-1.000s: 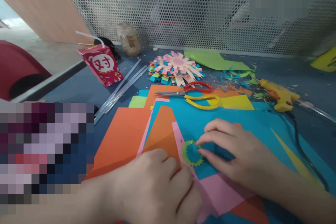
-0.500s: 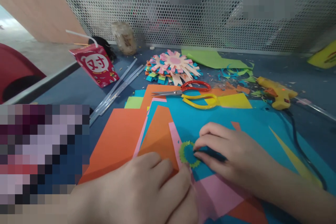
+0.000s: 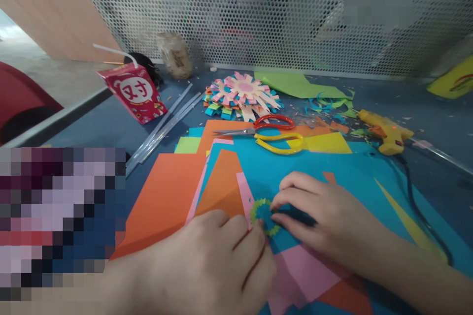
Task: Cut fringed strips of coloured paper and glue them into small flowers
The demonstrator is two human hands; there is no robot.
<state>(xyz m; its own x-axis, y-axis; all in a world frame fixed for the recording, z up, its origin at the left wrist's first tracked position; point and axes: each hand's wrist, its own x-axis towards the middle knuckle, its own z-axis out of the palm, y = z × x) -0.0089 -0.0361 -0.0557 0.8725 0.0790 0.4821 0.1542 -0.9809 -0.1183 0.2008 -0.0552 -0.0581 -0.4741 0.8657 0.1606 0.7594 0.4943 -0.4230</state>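
A small light-green paper ring (image 3: 254, 212) with a jagged outer edge stands over a blue paper sheet (image 3: 354, 167). The thumb and forefinger of my right hand (image 3: 314, 206) pinch its right side. My left hand (image 3: 229, 256) is curled closed, with its fingertips on the ring's lower left; part of the ring is hidden behind them. Beyond the hands lie scissors (image 3: 240, 132) with one red and one yellow handle. Under and beside my left hand are orange sheets (image 3: 170, 187) and pink paper (image 3: 303, 275).
A stack of fringed paper flowers (image 3: 246, 87) sits near the mesh partition (image 3: 221, 19). At the right is a yellow glue gun (image 3: 391, 133) with a black cord. Clear glue sticks (image 3: 166, 123) and a red drink carton (image 3: 136, 91) stand left. Paper scraps (image 3: 328, 103) lie behind.
My left fingertips have shifted slightly up onto the ring's lower edge. My right hand keeps its pinch almost in place. The whole view has drifted a little.
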